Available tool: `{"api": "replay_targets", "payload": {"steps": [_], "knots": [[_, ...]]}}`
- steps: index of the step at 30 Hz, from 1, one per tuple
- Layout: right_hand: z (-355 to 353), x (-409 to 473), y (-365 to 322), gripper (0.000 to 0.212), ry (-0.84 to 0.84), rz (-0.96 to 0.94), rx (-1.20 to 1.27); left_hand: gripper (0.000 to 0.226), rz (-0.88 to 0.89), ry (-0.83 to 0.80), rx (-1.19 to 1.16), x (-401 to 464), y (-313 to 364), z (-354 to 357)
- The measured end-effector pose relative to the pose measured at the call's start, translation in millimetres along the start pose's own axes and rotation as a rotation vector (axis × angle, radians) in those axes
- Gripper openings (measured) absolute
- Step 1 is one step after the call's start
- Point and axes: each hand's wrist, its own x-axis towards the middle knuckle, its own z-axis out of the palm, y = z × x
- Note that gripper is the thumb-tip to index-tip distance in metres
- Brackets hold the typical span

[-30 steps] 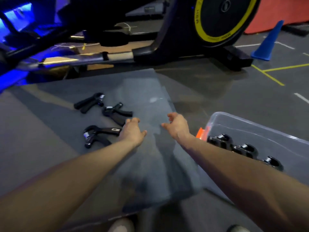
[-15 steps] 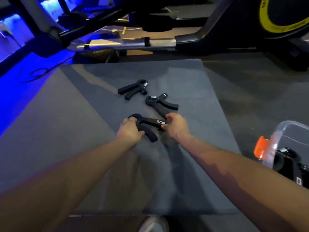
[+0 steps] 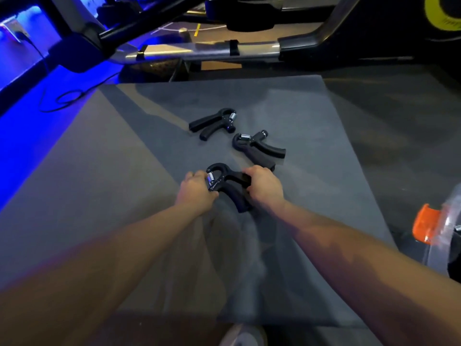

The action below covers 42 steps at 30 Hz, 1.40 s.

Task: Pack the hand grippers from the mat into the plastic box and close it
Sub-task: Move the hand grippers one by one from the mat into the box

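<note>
Both hands met on the nearest hand gripper [image 3: 228,186], near the middle of the grey mat [image 3: 311,221]. The left hand [image 3: 197,193] was curled around its looped spring head, and the right hand [image 3: 265,187] was closed over the end of its upper handle. Its head pointed toward the mat's far-left side, with the two handles splaying toward the near-right. Beyond it lay a second hand gripper [image 3: 257,148], head toward the left and handles running right. A third hand gripper [image 3: 214,123] lay further toward the far edge, head to the right and handles pointing left. The plastic box [image 3: 449,228], with its orange latch [image 3: 424,227], sat on the floor off the mat's right edge.
</note>
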Motion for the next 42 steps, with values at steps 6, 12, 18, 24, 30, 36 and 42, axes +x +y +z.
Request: {"api": "replay_targets", "payload": {"steps": [6,12,18,24,30,36,42], "knots": [[-12.0,-16.4,0.9,0.033,0.056,0.165,0.083,0.048,0.020,0.006,-0.009,-2.9,16.4,-5.2],[-57.4,-35.8,31.2,0.044,0.150,0.336,0.178,0.050,0.114,0.066,-0.064,-15.3,58.2,-3.2],[-116.2,-78.0,88.2,0.037,0.263,0.494,0.320,0.043,0.303,0.067,-0.091,-42.7,131.0,25.5],[-160.2,-146.5,171.9,0.034,0.415,0.604,0.428,0.047,0.478,-0.048,-0.115,-91.2,220.7,84.8],[-178.8,-213.0,247.9,0.026,0.537,0.786,0.482,0.048,0.571,-0.170,-0.114,-148.2,291.9,152.5],[-174.8,-265.1,313.5,0.021,0.586,0.977,0.576,0.061,0.719,-0.282,0.026,-178.7,323.6,206.7],[-168.9,-300.6,359.8,0.016,0.623,1.100,0.606,0.061,0.828,-0.318,0.199,-185.2,338.5,242.6]]}}
